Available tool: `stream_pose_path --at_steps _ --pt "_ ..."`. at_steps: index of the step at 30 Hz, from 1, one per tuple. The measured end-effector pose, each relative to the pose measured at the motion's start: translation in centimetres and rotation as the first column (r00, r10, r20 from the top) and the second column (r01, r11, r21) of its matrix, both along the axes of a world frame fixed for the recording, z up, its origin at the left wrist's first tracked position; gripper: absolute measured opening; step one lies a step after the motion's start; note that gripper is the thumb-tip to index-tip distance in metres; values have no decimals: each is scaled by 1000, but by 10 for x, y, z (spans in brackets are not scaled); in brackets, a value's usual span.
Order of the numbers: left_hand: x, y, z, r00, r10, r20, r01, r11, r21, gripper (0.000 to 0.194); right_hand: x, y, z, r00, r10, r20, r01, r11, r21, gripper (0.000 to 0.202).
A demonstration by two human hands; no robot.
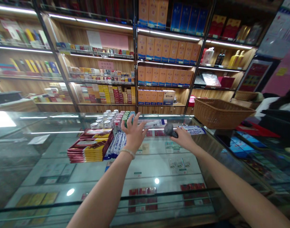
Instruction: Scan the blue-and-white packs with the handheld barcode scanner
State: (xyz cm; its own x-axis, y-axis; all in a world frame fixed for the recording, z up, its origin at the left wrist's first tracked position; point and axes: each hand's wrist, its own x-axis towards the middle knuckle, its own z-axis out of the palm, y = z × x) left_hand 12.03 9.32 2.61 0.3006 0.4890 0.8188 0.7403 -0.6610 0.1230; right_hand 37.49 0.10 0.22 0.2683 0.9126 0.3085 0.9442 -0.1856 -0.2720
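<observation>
Left hand: The left hand (135, 134) was raised above the glass counter (156, 164), palm side down, its fingers spread.
Single packet: The blue-and-white packet (155, 123) lay immediately to the right of the left hand's thumb, between the two hands; contact with the thumb could not be determined.
Right hand: The right hand (185, 139) was closed around the handle of the dark grey handheld device (169, 129).
Device position: The rounded head projected from the left side of the right hand, just beside the right end of the single packet.
Right-hand packets: Further blue-and-white packets (192, 129) lay beyond the right hand and to its right.
Left-hand stock: A row of blue-and-white sticks (116, 144) lay beside the left wrist; stacked red-and-yellow packs (90, 147) adjoined it on the left.
Cans: Silver-topped cans (104, 120) stood behind the packs.
Basket: A wicker basket (221, 112) stood to the right, well apart from the left hand.
</observation>
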Motion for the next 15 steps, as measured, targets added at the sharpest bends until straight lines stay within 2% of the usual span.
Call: stream_pose_path --at_steps 2,4,6,9,11,15 --pt "0 2 -2 1000 5 -3 -5 1000 9 21 7 1 6 989 77 -124 -58 987 151 42" --pt "1 3 -4 1000 9 -3 -9 1000 20 20 10 -3 14 950 180 -255 -96 945 312 44" --pt "2 4 -6 1000 15 0 -15 999 28 20 9 -11 21 900 223 -374 -69 921 384 43" --pt "2 4 -6 1000 27 -6 -27 999 28 23 -1 -27 32 800 224 -556 -21 938 347 44" --pt "2 4 -5 999 36 -16 -36 999 19 23 -10 -37 38 726 237 -646 -39 952 304 43" --pt "1 3 -4 999 45 -15 -45 999 0 20 -27 -51 48 671 267 -692 -80 954 290 37"
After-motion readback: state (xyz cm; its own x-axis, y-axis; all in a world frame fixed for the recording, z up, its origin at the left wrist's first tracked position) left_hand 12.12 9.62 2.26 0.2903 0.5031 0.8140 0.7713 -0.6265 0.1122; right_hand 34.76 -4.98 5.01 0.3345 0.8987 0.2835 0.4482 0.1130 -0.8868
